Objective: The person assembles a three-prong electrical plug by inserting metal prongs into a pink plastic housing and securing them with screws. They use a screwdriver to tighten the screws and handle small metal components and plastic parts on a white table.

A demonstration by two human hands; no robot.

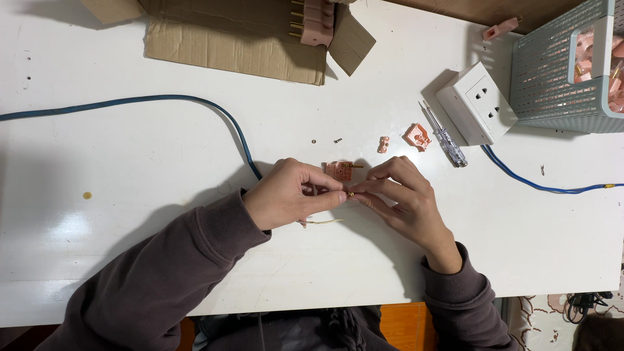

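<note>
We see the white table (pixel 130 214), then the blue cable (pixel 195 101) crossing it. Our left hand (pixel 292 193) and right hand (pixel 404 198) meet at centre, fingertips pinched together on a small brass pin (pixel 351 194), just below the pink plug base (pixel 339 170).

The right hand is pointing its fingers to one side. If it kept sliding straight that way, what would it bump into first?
The right hand points toward the left hand, and their fingertips already meet around a small brass piece. So it would most likely push straight into the left hand's fingers first.
</note>
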